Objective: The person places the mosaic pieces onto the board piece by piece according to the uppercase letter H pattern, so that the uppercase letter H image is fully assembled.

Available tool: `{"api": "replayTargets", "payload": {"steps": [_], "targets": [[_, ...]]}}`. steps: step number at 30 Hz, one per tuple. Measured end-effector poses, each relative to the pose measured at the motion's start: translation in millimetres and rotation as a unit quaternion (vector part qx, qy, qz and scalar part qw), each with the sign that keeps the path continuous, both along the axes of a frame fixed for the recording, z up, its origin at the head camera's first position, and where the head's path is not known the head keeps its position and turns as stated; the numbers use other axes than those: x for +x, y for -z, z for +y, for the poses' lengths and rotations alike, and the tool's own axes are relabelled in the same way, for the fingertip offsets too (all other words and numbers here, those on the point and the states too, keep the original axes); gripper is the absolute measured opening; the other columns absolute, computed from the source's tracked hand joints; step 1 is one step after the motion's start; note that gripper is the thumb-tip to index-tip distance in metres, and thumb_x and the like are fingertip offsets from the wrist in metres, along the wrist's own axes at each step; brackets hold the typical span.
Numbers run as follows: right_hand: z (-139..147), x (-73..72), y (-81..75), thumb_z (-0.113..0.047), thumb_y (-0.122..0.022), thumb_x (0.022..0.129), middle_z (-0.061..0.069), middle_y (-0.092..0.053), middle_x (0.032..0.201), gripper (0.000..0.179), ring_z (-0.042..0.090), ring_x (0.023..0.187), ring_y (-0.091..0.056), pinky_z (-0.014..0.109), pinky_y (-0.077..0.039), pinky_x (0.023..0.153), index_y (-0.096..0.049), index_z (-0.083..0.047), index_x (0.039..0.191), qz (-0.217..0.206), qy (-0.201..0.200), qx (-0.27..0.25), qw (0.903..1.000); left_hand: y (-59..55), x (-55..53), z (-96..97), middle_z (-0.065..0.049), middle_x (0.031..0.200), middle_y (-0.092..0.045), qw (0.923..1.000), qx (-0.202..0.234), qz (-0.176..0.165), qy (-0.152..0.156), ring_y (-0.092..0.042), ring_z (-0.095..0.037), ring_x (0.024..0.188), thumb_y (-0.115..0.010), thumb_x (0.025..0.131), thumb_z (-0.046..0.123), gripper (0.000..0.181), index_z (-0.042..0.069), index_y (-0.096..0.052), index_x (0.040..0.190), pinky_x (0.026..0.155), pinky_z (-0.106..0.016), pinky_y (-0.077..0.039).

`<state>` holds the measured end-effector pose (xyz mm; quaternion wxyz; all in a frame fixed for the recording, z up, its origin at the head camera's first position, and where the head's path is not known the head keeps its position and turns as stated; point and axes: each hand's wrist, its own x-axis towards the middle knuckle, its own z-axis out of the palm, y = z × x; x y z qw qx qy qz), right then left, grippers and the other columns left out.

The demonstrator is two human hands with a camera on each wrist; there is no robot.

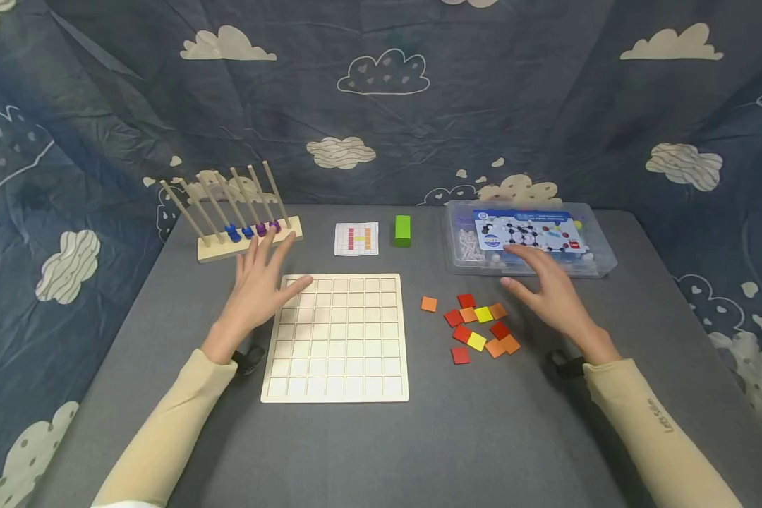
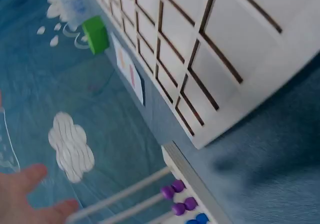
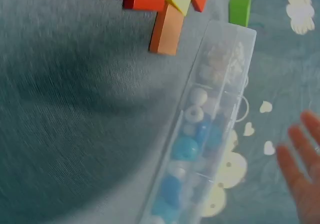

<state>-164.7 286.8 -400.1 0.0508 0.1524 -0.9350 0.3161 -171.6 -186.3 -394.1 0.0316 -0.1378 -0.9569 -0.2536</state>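
Observation:
My left hand (image 1: 254, 288) hovers with spread fingers over the upper left corner of a pale wooden grid board (image 1: 335, 347), holding nothing. Its fingertips overlap the front of a wooden bead rack (image 1: 250, 240) in the head view; blue and purple beads (image 2: 179, 208) sit low on the rack's rods. Over on the other side, my right hand (image 1: 551, 293) is also relaxed and holds nothing, its fingers overlapping the front of a clear plastic box (image 1: 597, 257). Between board and right hand lie several flat square tiles, red (image 1: 460, 355), orange (image 1: 428, 304) and yellow (image 1: 484, 315).
Behind the board lies a small card (image 1: 356, 239) printed with a coloured square pattern. A green block (image 1: 403, 231) stands to the right of it. The box has a molecule-picture label (image 1: 527, 231) and white and blue pieces inside. A cloud-patterned cloth (image 1: 381, 113) hangs behind the grey table (image 1: 381, 451).

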Motion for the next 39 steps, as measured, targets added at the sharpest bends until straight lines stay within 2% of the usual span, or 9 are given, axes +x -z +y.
{"api": "replayTargets", "payload": {"steps": [2, 5, 9, 14, 18, 20, 25, 34, 39], "targets": [[2.4, 0.9, -0.2, -0.024, -0.066, 0.092, 0.019, -0.044, 0.14, 0.056, 0.039, 0.127, -0.039, 0.061, -0.031, 0.1, -0.045, -0.008, 0.141, -0.03, -0.003, -0.054, 0.9981, 0.7, -0.4, -7.6, -0.014, 0.159, -0.002, 0.9983, 0.055, -0.007, 0.017, 0.003, -0.041, 0.143, -0.058, 0.092, 0.049, 0.079, 0.019, -0.019, 0.155, 0.104, -0.069, -0.003], [7.3, 3.5, 2.2, -0.021, -0.064, 0.094, 0.018, -0.05, 0.134, 0.049, 0.032, 0.121, -0.046, 0.04, -0.04, 0.1, -0.048, -0.004, 0.137, -0.08, -0.011, -0.13, 0.9882, 6.3, -1.3, -19.3, -0.015, 0.158, -0.01, 0.9913, 0.125, -0.026, 0.033, -0.008, -0.04, 0.142, -0.061, 0.093, 0.038, 0.076, 0.016, -0.022, 0.154, 0.105, -0.067, -0.013], [15.1, 8.1, 8.6, -0.015, -0.061, 0.095, 0.015, -0.055, 0.128, 0.042, 0.02, 0.113, -0.054, 0.016, -0.044, 0.087, -0.049, 0.002, 0.132, -0.132, -0.026, -0.193, 0.9719, 19.8, -2.1, -32.0, -0.017, 0.156, -0.021, 0.9807, 0.175, -0.077, 0.04, -0.019, -0.038, 0.141, -0.064, 0.093, 0.028, 0.072, 0.012, -0.026, 0.152, 0.108, -0.057, -0.02], [24.5, 12.6, 19.6, -0.014, -0.062, 0.095, 0.006, -0.061, 0.121, 0.042, 0.015, 0.108, -0.059, 0.019, -0.048, 0.083, -0.049, 0.005, 0.129, -0.205, -0.025, -0.239, 0.9486, 37.3, -2.9, -44.1, -0.02, 0.154, -0.023, 0.9665, 0.197, -0.157, 0.052, -0.02, -0.039, 0.14, -0.064, 0.093, 0.02, 0.07, 0.008, -0.026, 0.152, 0.11, -0.052, -0.02], [30.0, 15.1, 28.9, -0.012, -0.062, 0.094, 0.012, -0.061, 0.121, 0.043, 0.018, 0.106, -0.062, 0.024, -0.05, 0.085, -0.048, 0.009, 0.128, -0.247, -0.025, -0.263, 0.9324, 45.1, -2.8, -51.5, -0.02, 0.154, -0.024, 0.9622, 0.19, -0.183, 0.068, -0.017, -0.038, 0.141, -0.065, 0.092, 0.02, 0.07, 0.005, -0.028, 0.15, 0.111, -0.054, -0.016], [31.1, 16.5, 32.1, -0.012, -0.063, 0.094, 0.017, -0.06, 0.121, 0.043, 0.018, 0.103, -0.062, 0.026, -0.05, 0.085, -0.048, 0.01, 0.128, -0.257, -0.026, -0.256, 0.9314, 47.6, -2.5, -53.7, -0.018, 0.155, -0.023, 0.9584, 0.191, -0.2, 0.073, -0.014, -0.037, 0.142, -0.066, 0.091, 0.022, 0.072, 0.006, -0.028, 0.151, 0.111, -0.055, -0.013], [29.2, 20.4, 35.2, -0.01, -0.065, 0.092, 0.024, -0.058, 0.122, 0.041, 0.018, 0.101, -0.061, 0.026, -0.051, 0.082, -0.052, 0.009, 0.126, -0.27, -0.034, -0.216, 0.9378, 52.9, -1.8, -55.2, -0.017, 0.157, -0.016, 0.951, 0.188, -0.227, 0.094, -0.009, -0.036, 0.143, -0.071, 0.088, 0.019, 0.081, 0.003, -0.023, 0.151, 0.111, -0.056, -0.009], [21.7, 20.7, 40.5, 0.002, -0.065, 0.086, 0.024, -0.061, 0.115, 0.033, 0.02, 0.097, -0.06, 0.025, -0.051, 0.077, -0.059, 0.008, 0.118, -0.259, -0.056, -0.166, 0.9498, 56.0, -2.3, -55.3, -0.022, 0.157, -0.009, 0.9573, 0.144, -0.212, 0.134, -0.004, -0.043, 0.141, -0.074, 0.083, 0.015, 0.088, -0.003, -0.02, 0.15, 0.108, -0.062, -0.006], [16.6, 20.2, 43.4, 0.007, -0.064, 0.083, 0.018, -0.063, 0.106, 0.028, 0.024, 0.089, -0.058, 0.026, -0.051, 0.071, -0.063, 0.005, 0.111, -0.236, -0.051, -0.118, 0.9632, 55.2, -2.1, -55.3, -0.023, 0.157, -0.008, 0.9579, 0.136, -0.211, 0.139, -0.003, -0.045, 0.141, -0.074, 0.083, 0.014, 0.088, -0.004, -0.02, 0.15, 0.106, -0.064, -0.005]]}}
